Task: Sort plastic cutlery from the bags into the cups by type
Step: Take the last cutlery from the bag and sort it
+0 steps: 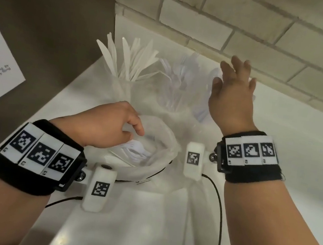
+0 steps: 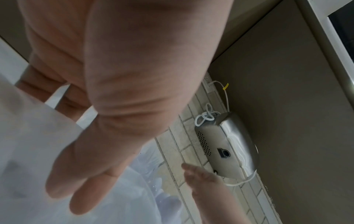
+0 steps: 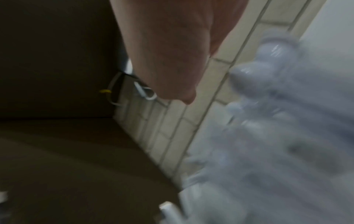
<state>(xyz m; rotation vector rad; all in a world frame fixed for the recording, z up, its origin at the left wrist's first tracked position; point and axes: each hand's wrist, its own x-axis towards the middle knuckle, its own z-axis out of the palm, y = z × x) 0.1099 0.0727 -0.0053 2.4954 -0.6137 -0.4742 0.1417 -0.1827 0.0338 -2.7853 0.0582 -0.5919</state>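
On the white counter [image 1: 294, 130], close to the person, a thin white plastic bag [image 1: 165, 144] sits with its mouth rolled open, a tangle of white cutlery [image 1: 137, 150] lying flat inside, handles roughly left to right. The left hand [image 1: 111, 125] is at the bag's left rim, fingers curled down over the opening; whether they pinch a piece or just the film, I cannot tell. It is plainly the nearer hand to the cutlery.

Beyond the bag, against the pale brick wall [image 1: 255, 31], stand three clear cups. The left cup [image 1: 124, 86] bristles with upright knives [image 1: 124, 59], smooth and flat-bladed; the middle cup [image 1: 171, 94] holds clear forks [image 1: 177, 69]. The right hand [image 1: 233, 91] hovers over the right cup [image 1: 203, 105], fingers spread and holding nothing, blurred as if moving. Glossy rounded spoon bowls [image 3: 268, 63] show in the right wrist view.

Any next piece probably must travel up and away from the bag toward those cups.
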